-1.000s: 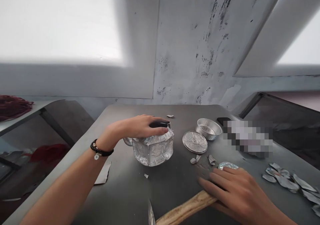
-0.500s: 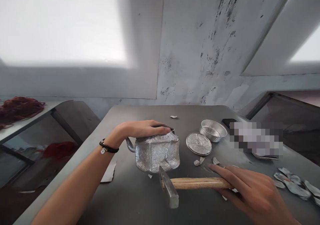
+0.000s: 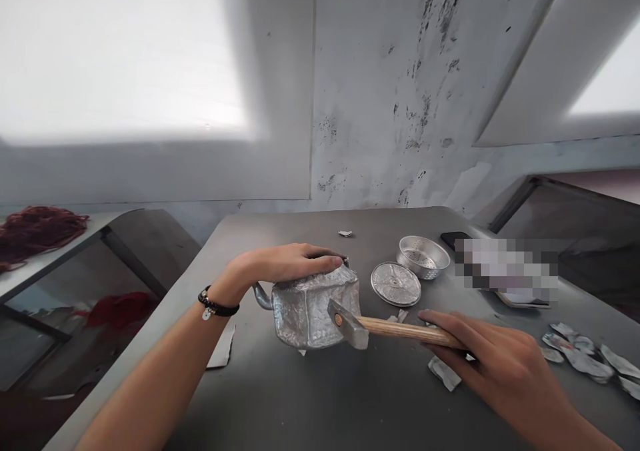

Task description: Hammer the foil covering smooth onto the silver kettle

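A dented silver metal teapot (image 3: 296, 316) stands near the middle of the table, its curved spout (image 3: 263, 297) pointing left. Across its top lies my left hand (image 3: 295, 262), gripping it, with the fingertips hidden behind the far edge. My right hand (image 3: 505, 361) is wrapped round the wooden handle of a hammer (image 3: 407, 329). The hammer's steel head is in front of the pot's lower right side; whether it touches the metal I cannot tell. To the right of the pot lie a round embossed metal lid (image 3: 396, 284) and a perforated metal strainer basket (image 3: 424, 257).
Torn paper scraps (image 3: 444, 373) lie on the grey table (image 3: 300, 411), with several crumpled pieces (image 3: 580, 357) at the right. A dark phone (image 3: 453, 239) sits beside a blurred patch. Reddish yarn (image 3: 43, 231) rests on a side shelf at left.
The hammer has moved up, its head rising from below the teapot to in front of its side. My right hand rose slightly; my left hand keeps its place on the pot.
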A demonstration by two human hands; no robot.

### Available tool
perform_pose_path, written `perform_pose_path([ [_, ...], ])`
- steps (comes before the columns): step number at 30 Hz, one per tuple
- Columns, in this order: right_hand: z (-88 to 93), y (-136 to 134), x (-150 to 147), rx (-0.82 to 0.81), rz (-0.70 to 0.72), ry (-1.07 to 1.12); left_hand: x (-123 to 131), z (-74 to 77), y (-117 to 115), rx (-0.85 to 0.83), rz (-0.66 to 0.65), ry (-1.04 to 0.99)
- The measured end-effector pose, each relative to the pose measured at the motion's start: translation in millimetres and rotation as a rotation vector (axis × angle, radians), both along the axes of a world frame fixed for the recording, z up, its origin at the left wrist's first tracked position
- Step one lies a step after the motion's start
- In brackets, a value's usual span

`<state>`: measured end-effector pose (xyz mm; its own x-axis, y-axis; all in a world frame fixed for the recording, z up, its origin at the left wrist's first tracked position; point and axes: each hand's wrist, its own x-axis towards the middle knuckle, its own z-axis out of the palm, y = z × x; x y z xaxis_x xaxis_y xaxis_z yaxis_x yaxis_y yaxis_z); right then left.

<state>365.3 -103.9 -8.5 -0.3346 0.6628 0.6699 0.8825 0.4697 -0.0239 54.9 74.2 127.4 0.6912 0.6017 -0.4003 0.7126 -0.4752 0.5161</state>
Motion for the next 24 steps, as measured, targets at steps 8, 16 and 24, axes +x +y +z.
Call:
perform_pose_path([
  [8,-9.6,-2,0,-0.034,0.018,0.032,0,-2.9,0,0.027,-0.006,-0.044],
  [16,-11.2,-5,-5,-0.039,0.040,0.075,1,-2.6,-4,0.030,-0.013,-0.047],
  [24,-5.2,-6,-7,-0.065,-0.037,0.235,0,-1.5,-3,0.015,-0.006,-0.046],
])
